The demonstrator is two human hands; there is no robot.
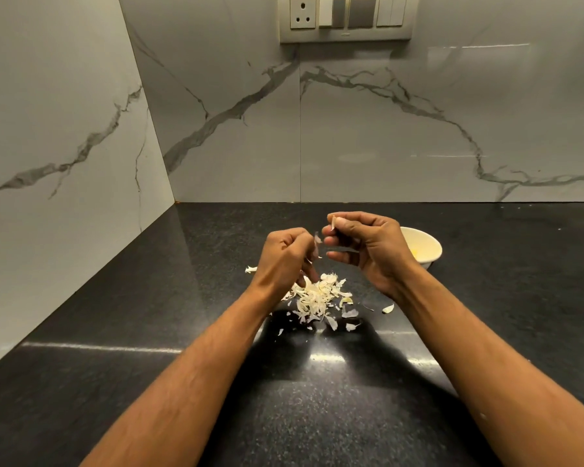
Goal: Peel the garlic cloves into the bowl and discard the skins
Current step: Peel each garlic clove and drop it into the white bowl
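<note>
Both hands hover above the black counter, over a heap of papery garlic skins (pixel 314 296). My right hand (pixel 364 246) pinches a garlic clove (pixel 333 223) between thumb and fingertips, its pale tip showing at the top. My left hand (pixel 285 254) has its fingers curled and pinches a thin strip of skin (pixel 317 242), just left of the clove. A cream bowl (pixel 427 252) stands behind my right hand, partly hidden by it, with something pale yellow inside. Two unpeeled cloves (pixel 347 301) (pixel 388 309) lie at the heap's right edge.
The dark speckled counter (pixel 317 399) runs into a corner of marble-patterned walls at the left and back. A switch and socket plate (pixel 346 16) is on the back wall. Small skin scraps (pixel 250 269) lie scattered around the heap.
</note>
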